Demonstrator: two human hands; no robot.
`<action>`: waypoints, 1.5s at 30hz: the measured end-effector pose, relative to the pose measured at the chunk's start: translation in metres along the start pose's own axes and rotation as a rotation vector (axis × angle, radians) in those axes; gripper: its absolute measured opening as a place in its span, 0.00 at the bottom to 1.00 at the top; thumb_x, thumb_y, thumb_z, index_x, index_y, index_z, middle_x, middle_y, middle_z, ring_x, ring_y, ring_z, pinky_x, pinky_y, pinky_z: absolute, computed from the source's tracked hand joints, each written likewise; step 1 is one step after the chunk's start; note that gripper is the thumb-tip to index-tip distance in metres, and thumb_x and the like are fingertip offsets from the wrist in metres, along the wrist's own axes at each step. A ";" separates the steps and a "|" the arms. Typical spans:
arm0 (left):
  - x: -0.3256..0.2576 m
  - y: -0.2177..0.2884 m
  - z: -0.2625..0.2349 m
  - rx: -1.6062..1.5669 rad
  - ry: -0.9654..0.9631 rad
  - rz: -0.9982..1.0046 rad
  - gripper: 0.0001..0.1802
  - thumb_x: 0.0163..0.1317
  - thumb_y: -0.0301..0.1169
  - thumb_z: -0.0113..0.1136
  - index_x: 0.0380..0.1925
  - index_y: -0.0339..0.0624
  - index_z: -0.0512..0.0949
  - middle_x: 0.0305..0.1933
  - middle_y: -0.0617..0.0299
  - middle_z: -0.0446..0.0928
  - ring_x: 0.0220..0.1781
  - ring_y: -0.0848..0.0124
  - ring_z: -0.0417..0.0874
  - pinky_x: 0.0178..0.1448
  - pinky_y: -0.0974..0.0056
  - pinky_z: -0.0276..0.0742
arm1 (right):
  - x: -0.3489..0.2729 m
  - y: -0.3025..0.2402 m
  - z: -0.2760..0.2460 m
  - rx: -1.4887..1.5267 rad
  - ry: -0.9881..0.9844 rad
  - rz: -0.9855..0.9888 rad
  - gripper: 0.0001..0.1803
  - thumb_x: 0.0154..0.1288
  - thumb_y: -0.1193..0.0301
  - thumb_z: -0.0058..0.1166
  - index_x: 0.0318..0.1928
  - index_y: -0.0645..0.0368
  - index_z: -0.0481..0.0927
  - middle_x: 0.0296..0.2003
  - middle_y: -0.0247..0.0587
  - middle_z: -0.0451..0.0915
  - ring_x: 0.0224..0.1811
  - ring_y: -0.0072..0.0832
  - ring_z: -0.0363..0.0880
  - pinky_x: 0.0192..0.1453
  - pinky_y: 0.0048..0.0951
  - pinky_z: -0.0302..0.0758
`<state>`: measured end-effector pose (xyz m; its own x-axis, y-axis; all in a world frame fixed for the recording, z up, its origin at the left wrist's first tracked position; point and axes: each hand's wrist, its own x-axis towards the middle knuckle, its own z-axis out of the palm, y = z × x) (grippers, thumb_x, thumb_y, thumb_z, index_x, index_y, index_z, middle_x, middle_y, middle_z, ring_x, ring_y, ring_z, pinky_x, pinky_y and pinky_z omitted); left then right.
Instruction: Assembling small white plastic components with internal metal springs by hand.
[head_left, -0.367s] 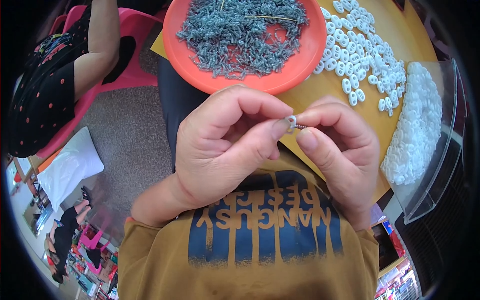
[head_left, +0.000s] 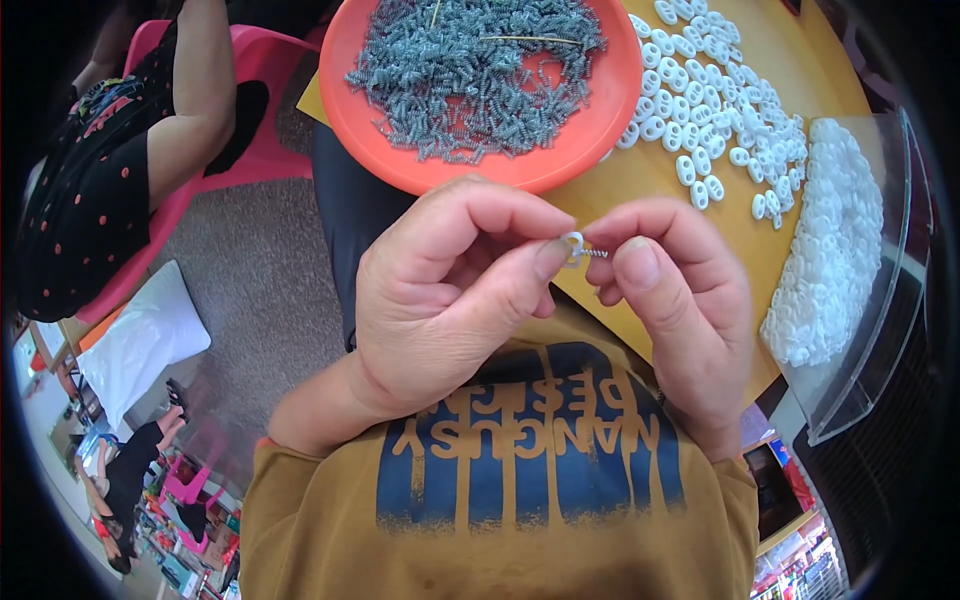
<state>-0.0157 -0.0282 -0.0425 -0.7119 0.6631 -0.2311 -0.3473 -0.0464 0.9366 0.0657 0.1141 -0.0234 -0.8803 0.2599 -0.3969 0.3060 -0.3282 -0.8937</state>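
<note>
My left hand (head_left: 450, 275) is closed, its thumb and index finger pinching a small white plastic piece (head_left: 573, 249) with holes in it. A short metal coil spring (head_left: 595, 253) sticks out of that piece toward the right. Close beside the spring is my right hand (head_left: 690, 300), thumb drawn back from the index finger and nothing gripped between them. The right index fingertip lies just above the spring; whether it touches cannot be made out. Beyond my hands, a red-orange round tray (head_left: 405, 172) bears a heap of similar springs (head_left: 480, 80).
Many white two-holed pieces (head_left: 690, 110) are spread on the yellow table (head_left: 600, 180). At right, a clear plastic bin (head_left: 860, 400) holds a pile of white pieces (head_left: 825, 250). Another person (head_left: 110, 180) sits at left on a pink chair (head_left: 265, 150).
My right thumb and index finger have parted and eased off the spring, leaving it in plain sight. The left hand keeps its pinch on the white piece. The view shifted slightly.
</note>
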 end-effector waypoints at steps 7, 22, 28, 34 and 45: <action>0.000 -0.002 0.001 0.037 -0.021 0.041 0.07 0.56 0.19 0.53 0.37 0.34 0.73 0.34 0.65 0.73 0.28 0.83 0.75 0.31 0.79 0.72 | 0.001 0.003 0.000 -0.059 0.004 -0.029 0.06 0.61 0.74 0.50 0.32 0.65 0.73 0.23 0.29 0.73 0.26 0.12 0.67 0.28 0.15 0.66; -0.001 0.005 0.004 -0.065 -0.031 -0.036 0.07 0.58 0.20 0.52 0.37 0.34 0.72 0.33 0.63 0.75 0.28 0.82 0.76 0.32 0.79 0.73 | 0.003 0.012 -0.003 -0.337 0.036 -0.312 0.04 0.55 0.76 0.55 0.30 0.62 0.75 0.24 0.38 0.75 0.25 0.25 0.73 0.29 0.23 0.69; -0.001 0.002 0.006 -0.121 -0.026 0.015 0.07 0.58 0.20 0.52 0.37 0.34 0.72 0.33 0.62 0.75 0.29 0.81 0.76 0.33 0.78 0.74 | -0.001 0.007 0.001 -0.062 0.007 -0.233 0.06 0.58 0.73 0.53 0.34 0.63 0.75 0.27 0.34 0.76 0.28 0.18 0.72 0.33 0.20 0.68; -0.001 0.001 0.008 -0.092 -0.003 0.047 0.07 0.57 0.19 0.52 0.37 0.34 0.72 0.33 0.62 0.74 0.30 0.81 0.76 0.33 0.79 0.74 | -0.001 0.008 -0.002 -0.083 0.005 -0.261 0.05 0.59 0.74 0.51 0.34 0.64 0.74 0.26 0.34 0.75 0.28 0.18 0.71 0.32 0.19 0.68; -0.001 0.002 0.010 -0.029 0.040 0.045 0.07 0.56 0.17 0.50 0.36 0.33 0.71 0.33 0.60 0.71 0.26 0.77 0.75 0.30 0.76 0.72 | 0.007 0.015 0.003 -0.409 0.101 -0.425 0.03 0.55 0.78 0.54 0.31 0.62 0.74 0.22 0.38 0.73 0.23 0.27 0.72 0.26 0.24 0.68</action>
<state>-0.0099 -0.0213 -0.0375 -0.7505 0.6298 -0.2001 -0.3318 -0.0973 0.9383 0.0630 0.1082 -0.0388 -0.9233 0.3838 0.0133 0.0668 0.1947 -0.9786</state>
